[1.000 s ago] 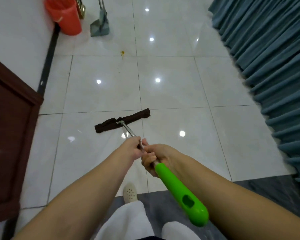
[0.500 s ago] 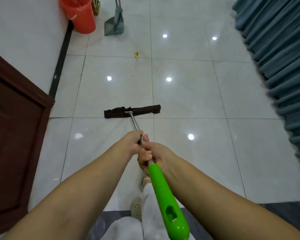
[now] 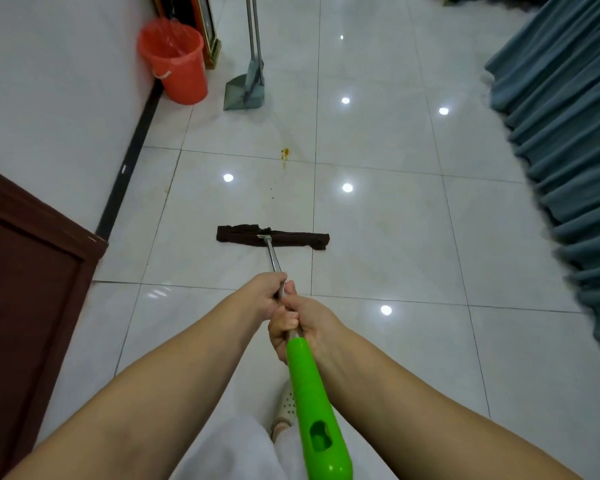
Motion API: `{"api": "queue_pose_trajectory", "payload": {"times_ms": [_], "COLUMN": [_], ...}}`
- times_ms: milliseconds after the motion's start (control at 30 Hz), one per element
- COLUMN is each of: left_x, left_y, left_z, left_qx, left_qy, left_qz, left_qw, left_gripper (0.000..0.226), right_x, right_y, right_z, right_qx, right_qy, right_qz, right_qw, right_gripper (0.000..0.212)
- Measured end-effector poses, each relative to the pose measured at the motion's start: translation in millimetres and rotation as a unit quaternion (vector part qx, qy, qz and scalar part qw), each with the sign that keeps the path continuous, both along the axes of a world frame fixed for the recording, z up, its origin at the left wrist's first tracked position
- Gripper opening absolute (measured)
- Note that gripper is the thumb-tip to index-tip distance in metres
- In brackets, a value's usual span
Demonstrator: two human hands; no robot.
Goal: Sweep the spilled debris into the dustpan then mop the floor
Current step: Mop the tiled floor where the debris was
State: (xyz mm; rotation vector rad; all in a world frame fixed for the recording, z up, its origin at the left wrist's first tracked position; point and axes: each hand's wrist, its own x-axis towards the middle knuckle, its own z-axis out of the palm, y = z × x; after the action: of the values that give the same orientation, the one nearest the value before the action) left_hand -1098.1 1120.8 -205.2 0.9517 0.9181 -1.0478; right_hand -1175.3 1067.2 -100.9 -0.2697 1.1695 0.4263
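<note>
**Ana:** Two hands were wrapped round the mop's metal shaft, left hand (image 3: 265,295) ahead, right hand (image 3: 297,322) just behind it, touching the green grip (image 3: 310,400). The mop (image 3: 272,237) lay flat on the tiles, its dark cloth square across the path.

**Ben:** And it had straightened! A second before, that cloth sat skewed and nearer the feet; then it was pushed out towards the yellow stain (image 3: 285,153).

**Ana:** Which I read as mopping under way, with the stain not yet reached. A trail of dark specks (image 3: 272,190) ran between cloth and stain.

**Ben:** Beyond the stain stood the dustpan (image 3: 245,88), upright, with the orange bucket (image 3: 174,64) to its left against the wall. Right of the stain hung the blue curtain (image 3: 565,133); left and nearer, a brown door (image 3: 25,271).

**Ana:** Nothing blocked the lane to it.
</note>
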Motion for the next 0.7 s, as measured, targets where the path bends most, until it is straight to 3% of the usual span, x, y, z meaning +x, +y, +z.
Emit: {"api": "queue_pose_trajectory", "payload": {"times_ms": [333, 700], "left_x": [139, 346], "left_y": [-30, -3], "left_z": [-11, -14], "left_qx": [-0.014, -0.004], "left_qy": [-0.010, -0.024], "left_qz": [-0.024, -0.112], "left_qw": [1.000, 0.993], "left_gripper": [0.026, 0.025], "right_x": [132, 335], "right_y": [-25, 20], "right_z": [3, -1], "right_qx": [-0.013, -0.020], "right_qy": [0.003, -0.001], "right_qz": [-0.026, -0.085], "right_qw": [1.000, 0.996], "right_gripper": [0.015, 0.019]}}
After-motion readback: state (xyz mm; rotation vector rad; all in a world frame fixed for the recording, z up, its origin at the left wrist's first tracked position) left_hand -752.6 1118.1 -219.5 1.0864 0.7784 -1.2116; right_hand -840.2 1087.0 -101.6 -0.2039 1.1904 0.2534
